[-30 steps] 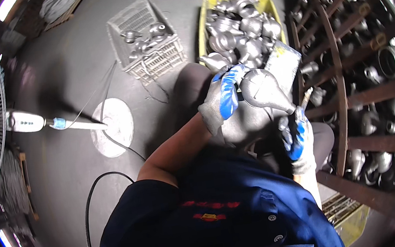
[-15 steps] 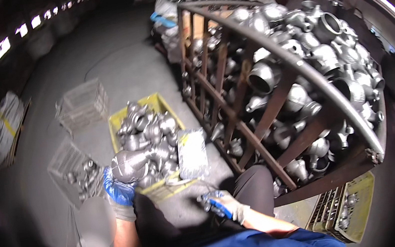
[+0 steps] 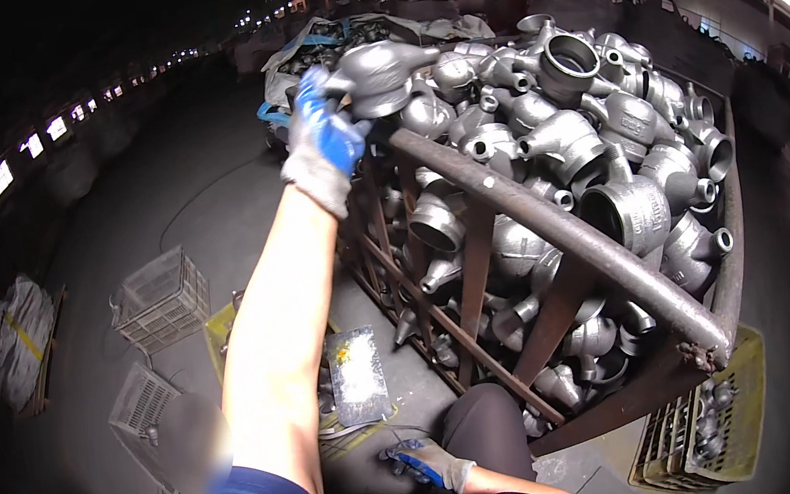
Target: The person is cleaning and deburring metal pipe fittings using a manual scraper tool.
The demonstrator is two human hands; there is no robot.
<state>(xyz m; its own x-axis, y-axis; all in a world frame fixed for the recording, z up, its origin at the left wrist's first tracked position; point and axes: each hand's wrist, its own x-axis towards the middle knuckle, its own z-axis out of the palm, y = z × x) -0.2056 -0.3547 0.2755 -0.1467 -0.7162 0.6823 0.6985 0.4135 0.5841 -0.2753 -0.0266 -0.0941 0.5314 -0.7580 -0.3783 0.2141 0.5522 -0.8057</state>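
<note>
My left hand (image 3: 325, 141), in a blue-and-grey glove, reaches up over the far left corner of the metal cage. Its fingers grip one end of a rounded grey metal pipe fitting (image 3: 382, 79), slightly blurred, above the heap. Similar metal fittings (image 3: 627, 206) with round mouths and short spouts fill the cage. Low down beside my knee, my right hand (image 3: 433, 462), gloved alike, is curled around something dark that I cannot make out. My left forearm hides most of the yellow crate (image 3: 222, 332) on the floor.
The cage's thick top rail (image 3: 551, 205) runs close on my right. A flat silvery plate (image 3: 359, 375) lies by the yellow crate. Two pale plastic crates (image 3: 166, 304) stand at left. Stacked yellow crates (image 3: 744, 430) are at lower right, and a large sack (image 3: 279, 71) stands behind the cage.
My left hand has lifted the pipe fitting from over the yellow crate up to the cage's far corner. My right hand stays low by my knee. The view has tilted up and turned right.
</note>
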